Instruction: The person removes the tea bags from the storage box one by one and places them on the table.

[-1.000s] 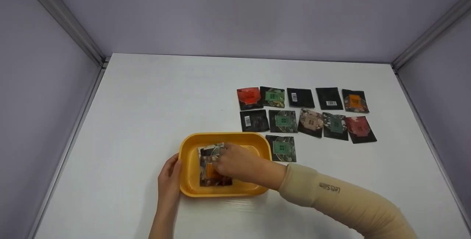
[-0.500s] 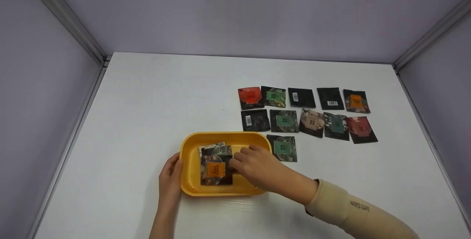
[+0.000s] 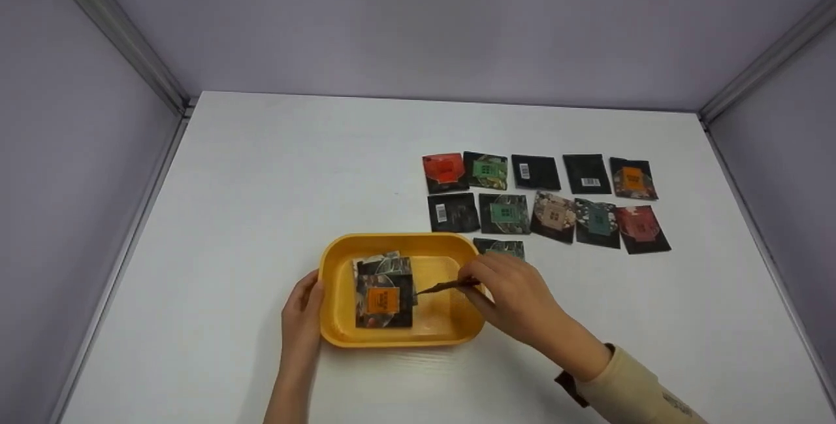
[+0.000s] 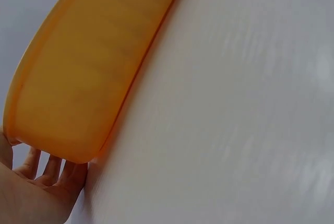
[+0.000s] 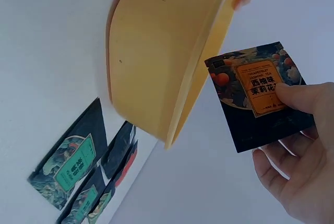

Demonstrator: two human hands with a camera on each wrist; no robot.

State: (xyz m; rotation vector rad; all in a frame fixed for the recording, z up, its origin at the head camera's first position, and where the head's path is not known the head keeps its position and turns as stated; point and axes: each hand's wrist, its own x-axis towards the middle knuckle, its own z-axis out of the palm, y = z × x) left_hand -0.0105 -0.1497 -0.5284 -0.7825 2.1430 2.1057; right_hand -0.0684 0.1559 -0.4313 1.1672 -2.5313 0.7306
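Note:
My right hand (image 3: 516, 293) pinches a tea sachet (image 5: 255, 91) over the right end of the yellow plastic tub (image 3: 398, 342). Its orange label reads grapefruit jasmine tea in the right wrist view; the head view shows the sachet nearly edge-on. At the tub's left end, my left hand (image 3: 302, 316) holds the wall, with the thumb up by the rim and the fingers against the outside in the left wrist view. Inside the tub lie several overlapping sachets, the top one an orange-labelled sachet (image 3: 384, 319).
Right of the tub, several more sachets lie in rough rows on the white table (image 3: 261, 169), among them a red sachet (image 3: 445, 172) and a barcode-side-up sachet (image 3: 586, 174). A green-labelled sachet (image 3: 506, 247) sits right by the tub's rim, partly behind my right hand. Pale walls enclose the table.
My right hand has drawn back rightward from the sachets in the tub to above its right rim, now with a sachet between its fingers. My left hand has stayed put.

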